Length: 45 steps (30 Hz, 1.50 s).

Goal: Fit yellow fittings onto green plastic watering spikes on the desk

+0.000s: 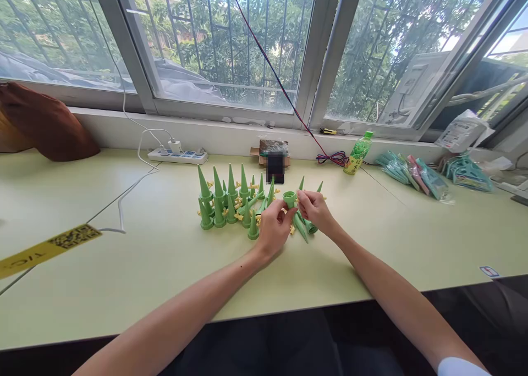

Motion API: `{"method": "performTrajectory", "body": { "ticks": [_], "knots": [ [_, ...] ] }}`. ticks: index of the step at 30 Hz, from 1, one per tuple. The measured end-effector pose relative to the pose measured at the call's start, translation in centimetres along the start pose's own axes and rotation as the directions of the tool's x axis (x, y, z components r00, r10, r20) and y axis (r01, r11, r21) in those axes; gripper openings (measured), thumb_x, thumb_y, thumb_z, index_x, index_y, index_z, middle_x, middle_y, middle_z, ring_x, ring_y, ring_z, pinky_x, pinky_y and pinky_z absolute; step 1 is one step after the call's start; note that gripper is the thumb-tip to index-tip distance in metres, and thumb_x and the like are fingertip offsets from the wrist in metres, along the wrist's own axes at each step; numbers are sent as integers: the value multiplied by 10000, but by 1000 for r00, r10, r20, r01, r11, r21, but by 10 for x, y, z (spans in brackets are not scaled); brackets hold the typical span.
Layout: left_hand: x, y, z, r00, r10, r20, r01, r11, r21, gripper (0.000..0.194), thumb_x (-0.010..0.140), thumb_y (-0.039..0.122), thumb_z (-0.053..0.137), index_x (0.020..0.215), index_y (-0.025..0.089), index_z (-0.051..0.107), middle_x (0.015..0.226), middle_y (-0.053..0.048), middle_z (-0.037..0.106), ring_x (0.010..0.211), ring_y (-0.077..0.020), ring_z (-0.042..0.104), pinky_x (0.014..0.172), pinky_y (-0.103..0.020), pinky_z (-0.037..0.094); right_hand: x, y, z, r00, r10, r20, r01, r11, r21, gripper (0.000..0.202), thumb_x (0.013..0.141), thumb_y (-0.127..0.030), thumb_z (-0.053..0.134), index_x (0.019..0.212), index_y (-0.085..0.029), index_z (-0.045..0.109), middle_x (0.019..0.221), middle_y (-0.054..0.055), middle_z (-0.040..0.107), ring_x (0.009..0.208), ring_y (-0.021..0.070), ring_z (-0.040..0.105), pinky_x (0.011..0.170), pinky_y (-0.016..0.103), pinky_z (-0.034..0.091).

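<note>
Between my hands is a green threaded cap point(289, 198) with its round opening facing up. My left hand point(275, 225) is closed around its lower left side. At its right side my right hand point(315, 211) is pinched, with something small and yellow at the fingertips, mostly hidden. Several green cones point(231, 181) with yellow valves stand upright in rows to the left of my hands. Under and beside my right hand, more green cones point(300, 227) lie on their sides, partly hidden by the hand.
Behind the cones on the pale table point(165, 288) are a small box with a dark device point(275, 167), a power strip point(179, 155), a green bottle point(358, 153), coiled wire and bagged plastic items point(414, 175). A yellow tag point(49, 249) hangs at the left.
</note>
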<state>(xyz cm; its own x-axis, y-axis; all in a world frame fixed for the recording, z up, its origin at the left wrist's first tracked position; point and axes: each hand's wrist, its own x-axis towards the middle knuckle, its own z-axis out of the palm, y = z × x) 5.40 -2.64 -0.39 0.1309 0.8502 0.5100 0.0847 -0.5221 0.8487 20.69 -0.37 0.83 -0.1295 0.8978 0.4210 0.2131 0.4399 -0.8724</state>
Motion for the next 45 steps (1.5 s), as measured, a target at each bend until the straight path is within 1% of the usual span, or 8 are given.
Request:
{"method": "performTrajectory", "body": {
  "ticks": [4, 11, 14, 17, 22, 30, 42, 45],
  "knots": [
    [1, 0, 0, 1000, 27, -14, -27, 1000, 16, 271, 909, 401, 607, 750, 184, 577, 826, -19, 526, 562, -92, 442, 530, -240, 364, 0, 3, 2, 1000, -14, -16, 14, 1000, 6, 561, 938, -635, 474, 582, -221, 347, 481, -52, 311, 422, 85, 299, 401, 249, 265],
    [1, -1, 4, 991, -118, -68, 114, 991, -70, 294, 890, 409, 639, 1088, 209, 553, 1002, -34, 569, 478, -45, 460, 476, -229, 396, 1, 7, 5, 993, 4, -120, -4, 1000, 5, 541, 926, -677, 464, 648, -216, 408, 518, -56, 341, 430, 82, 308, 402, 243, 275],
    [2, 1, 6, 978, -203, -54, 189, 963, -192, 328, 898, 507, 599, 935, 183, 562, 836, -15, 583, 439, -56, 457, 409, -217, 347, 2, 5, 2, 989, 8, -150, -2, 999, 41, 536, 920, -682, 471, 659, -218, 411, 524, -58, 344, 423, 82, 307, 398, 246, 271],
    [4, 3, 6, 943, -328, 59, 328, 880, -344, 542, 917, 655, 450, 722, 161, 559, 612, -7, 521, 393, -91, 447, 346, -225, 290, 2, 4, -1, 993, -28, -118, 30, 999, 13, 526, 930, -665, 470, 660, -217, 413, 543, -50, 367, 436, 87, 327, 411, 250, 277],
    [5, 4, 4, 885, -418, 204, 464, 766, -445, 654, 873, 734, 424, 674, 136, 596, 564, -37, 539, 401, -112, 470, 344, -229, 322, -1, 5, -3, 996, -92, 3, 92, 986, -136, 515, 952, -637, 451, 662, -212, 436, 563, -28, 425, 491, 102, 368, 448, 250, 282],
    [6, -2, 4, 873, -420, 248, 487, 710, -510, 641, 849, 728, 472, 668, 128, 607, 589, -40, 551, 396, -111, 483, 334, -237, 336, -1, 4, -4, 996, -88, 30, 92, 987, -134, 504, 954, -638, 441, 679, -215, 435, 570, -27, 415, 510, 110, 376, 458, 250, 289],
    [7, 3, -2, 922, -311, 229, 383, 814, -437, 533, 852, 677, 535, 738, 157, 543, 706, -39, 615, 401, -80, 481, 349, -219, 315, -1, 6, -4, 997, -57, 46, 60, 997, -48, 504, 943, -653, 453, 682, -227, 388, 537, -47, 374, 469, 104, 357, 445, 259, 294],
    [6, 2, -2, 936, -270, 225, 341, 853, -395, 519, 869, 670, 528, 727, 171, 516, 601, -8, 573, 400, -84, 473, 361, -212, 308, -1, 3, -3, 998, -36, 48, 36, 999, -2, 508, 927, -673, 467, 691, -231, 386, 527, -53, 371, 449, 101, 353, 434, 261, 292]
  ]
}}
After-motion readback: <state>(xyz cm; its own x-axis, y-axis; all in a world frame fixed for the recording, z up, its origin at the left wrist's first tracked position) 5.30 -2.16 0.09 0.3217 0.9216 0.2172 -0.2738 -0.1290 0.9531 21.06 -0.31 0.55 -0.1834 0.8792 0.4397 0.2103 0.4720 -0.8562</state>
